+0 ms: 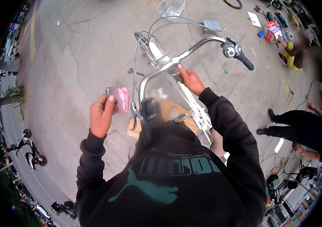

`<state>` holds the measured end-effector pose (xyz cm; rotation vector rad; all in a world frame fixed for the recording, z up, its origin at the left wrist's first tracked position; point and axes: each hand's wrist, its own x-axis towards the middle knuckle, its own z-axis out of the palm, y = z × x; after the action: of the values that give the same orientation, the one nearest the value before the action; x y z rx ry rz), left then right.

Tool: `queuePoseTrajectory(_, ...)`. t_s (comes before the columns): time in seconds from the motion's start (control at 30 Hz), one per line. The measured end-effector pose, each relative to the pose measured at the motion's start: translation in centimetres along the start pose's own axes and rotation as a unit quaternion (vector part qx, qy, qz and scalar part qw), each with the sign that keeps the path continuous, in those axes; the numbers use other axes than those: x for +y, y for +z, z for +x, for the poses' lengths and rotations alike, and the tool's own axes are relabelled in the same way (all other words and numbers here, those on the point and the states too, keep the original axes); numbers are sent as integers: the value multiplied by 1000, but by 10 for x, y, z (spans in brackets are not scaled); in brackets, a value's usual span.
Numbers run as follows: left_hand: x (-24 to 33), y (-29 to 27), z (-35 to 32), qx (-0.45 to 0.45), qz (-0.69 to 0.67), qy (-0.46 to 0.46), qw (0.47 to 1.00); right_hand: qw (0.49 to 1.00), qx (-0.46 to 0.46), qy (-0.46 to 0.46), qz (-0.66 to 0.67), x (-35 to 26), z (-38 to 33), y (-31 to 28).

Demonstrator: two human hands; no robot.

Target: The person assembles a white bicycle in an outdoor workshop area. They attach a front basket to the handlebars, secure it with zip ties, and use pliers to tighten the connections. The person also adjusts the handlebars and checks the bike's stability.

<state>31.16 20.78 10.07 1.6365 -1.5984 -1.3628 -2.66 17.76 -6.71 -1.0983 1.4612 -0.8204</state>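
Between the thumb and fingers of my left hand [102, 113] is a pink, partly clear plastic packet [122, 99], held up left of the handlebar. My right hand [193, 80] closes round the bicycle stem [174, 65], just below the clamp, its thumb along the near side; the fingertips underneath are hidden. The white bicycle [195, 104] stands in front of me. Its curved silver handlebar [200, 45] carries a black right grip [245, 61] with a round bell-like fitting beside it. The left brake lever [134, 108] lies close to the packet.
Cables [134, 64] loop ahead of the handlebar. A wire basket [171, 8] and a small slatted stool [211, 25] stand farther off. Flattened cardboard [134, 131] lies beneath the bicycle. One person sits [294, 55] at far right; another stands [297, 123] nearer. A scooter [30, 151] is at left.
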Motion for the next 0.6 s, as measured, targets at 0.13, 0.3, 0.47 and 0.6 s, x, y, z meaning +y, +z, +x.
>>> queuePoseTrajectory(0.13,29,48,51,-63,84,267,958,999,29,-17,-24,0,-4,-3)
queuePoseTrajectory(0.3,22,86,95,-227,126,44,965,1000,-4,0,-3,-4,-3,-4)
queuePoseTrajectory(0.47,25,97,107,-198,-93,-169,961,999,-5,-24,49,-28,-11,-8)
queuePoseTrajectory(0.6,27,99,108,-199,-92,-191,957,998,-39,-8,40,-14,-9,-7)
